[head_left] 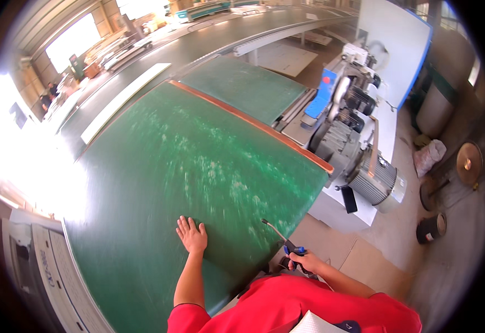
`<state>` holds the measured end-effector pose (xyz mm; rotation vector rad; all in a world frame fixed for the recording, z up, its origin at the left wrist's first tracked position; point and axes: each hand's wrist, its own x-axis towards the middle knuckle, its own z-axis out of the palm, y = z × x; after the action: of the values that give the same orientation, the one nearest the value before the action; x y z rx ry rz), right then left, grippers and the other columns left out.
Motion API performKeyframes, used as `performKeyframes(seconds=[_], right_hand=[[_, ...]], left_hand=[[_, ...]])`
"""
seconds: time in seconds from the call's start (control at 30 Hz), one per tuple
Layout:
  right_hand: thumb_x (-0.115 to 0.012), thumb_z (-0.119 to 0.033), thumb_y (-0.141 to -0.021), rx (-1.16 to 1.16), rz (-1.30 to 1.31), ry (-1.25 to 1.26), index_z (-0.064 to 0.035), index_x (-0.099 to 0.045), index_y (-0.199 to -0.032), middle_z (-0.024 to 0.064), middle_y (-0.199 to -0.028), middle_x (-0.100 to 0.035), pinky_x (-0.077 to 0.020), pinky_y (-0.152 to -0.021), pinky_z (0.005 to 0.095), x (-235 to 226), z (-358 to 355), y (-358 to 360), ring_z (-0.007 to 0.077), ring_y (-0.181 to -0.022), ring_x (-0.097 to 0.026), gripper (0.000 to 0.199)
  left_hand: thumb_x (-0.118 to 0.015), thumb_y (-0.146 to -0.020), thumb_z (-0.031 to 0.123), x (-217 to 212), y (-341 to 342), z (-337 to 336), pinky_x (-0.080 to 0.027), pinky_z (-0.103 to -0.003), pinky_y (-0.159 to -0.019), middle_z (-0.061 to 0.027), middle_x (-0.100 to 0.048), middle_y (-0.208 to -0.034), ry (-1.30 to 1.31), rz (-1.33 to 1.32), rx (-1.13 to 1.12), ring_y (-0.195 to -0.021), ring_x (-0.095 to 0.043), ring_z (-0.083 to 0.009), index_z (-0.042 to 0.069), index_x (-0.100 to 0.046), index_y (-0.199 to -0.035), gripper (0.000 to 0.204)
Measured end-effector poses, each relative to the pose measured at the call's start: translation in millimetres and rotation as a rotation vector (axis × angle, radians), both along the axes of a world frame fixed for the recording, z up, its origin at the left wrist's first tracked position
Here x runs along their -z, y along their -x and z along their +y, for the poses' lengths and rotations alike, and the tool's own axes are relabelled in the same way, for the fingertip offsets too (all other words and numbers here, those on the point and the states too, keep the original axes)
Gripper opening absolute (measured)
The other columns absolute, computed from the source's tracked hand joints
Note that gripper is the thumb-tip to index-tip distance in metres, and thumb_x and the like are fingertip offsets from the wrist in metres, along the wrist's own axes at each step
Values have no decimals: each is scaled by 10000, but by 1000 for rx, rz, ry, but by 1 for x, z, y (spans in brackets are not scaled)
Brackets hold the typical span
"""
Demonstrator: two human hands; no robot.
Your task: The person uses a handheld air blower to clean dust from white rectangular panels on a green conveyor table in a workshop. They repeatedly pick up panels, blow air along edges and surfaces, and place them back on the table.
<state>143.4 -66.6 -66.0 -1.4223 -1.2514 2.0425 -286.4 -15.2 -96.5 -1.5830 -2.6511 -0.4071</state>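
Observation:
My left hand (192, 235) lies on the green tabletop (142, 244), fingers spread, holding nothing. At the table's near right edge, my right hand (308, 261) is wrapped round the grip of an air blow gun (293, 247). The gun is black and blue, and its thin nozzle points up and left over the green surface. Pale, dusty smears (214, 172) run across the middle of the tabletop, beyond my left hand. Part of the gun's handle is hidden by my fingers.
An orange-brown strip (253, 125) borders the table's far right side. Beyond it stands a machine with motors (372, 180). A long white board (123, 102) lies along the far left edge. A grey machine housing (45, 277) is at the near left, a dark bucket (431, 228) on the right floor.

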Motion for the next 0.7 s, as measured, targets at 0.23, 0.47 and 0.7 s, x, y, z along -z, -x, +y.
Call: performKeyframes(seconds=[0.23, 0.47, 0.7], right_hand=[[-601, -442, -934, -55, -15, -20, -54, -657, -1005, 21, -779, -684, -420, -540, 264, 6, 0, 8, 105, -699, -625, 399], [-616, -427, -930, -34, -20, 11, -54, -659, -973, 22, -783, -681, -433, -560, 274, -7, 5, 17, 118, -714, -636, 378], [-605, -442, -931, -43, -8, -13, -69, -671, -936, 17, -772, -675, -433, -577, 268, -10, 5, 19, 113, -704, -616, 379]], left_hand=[[-446, -952, 426, -5, 8, 3, -98, -463, -1195, -183, -238, -1566, 8, -31, -16, -1469, -160, -328, 16, -440, -1409, 614], [-427, -959, 439, -6, 17, 6, -89, -460, -1197, -174, -220, -1575, 35, -41, -35, -1474, -145, -317, 22, -424, -1422, 623], [-422, -965, 437, -11, 18, 16, -91, -457, -1198, -170, -230, -1571, 39, -43, -31, -1472, -148, -314, 24, -418, -1426, 619]])
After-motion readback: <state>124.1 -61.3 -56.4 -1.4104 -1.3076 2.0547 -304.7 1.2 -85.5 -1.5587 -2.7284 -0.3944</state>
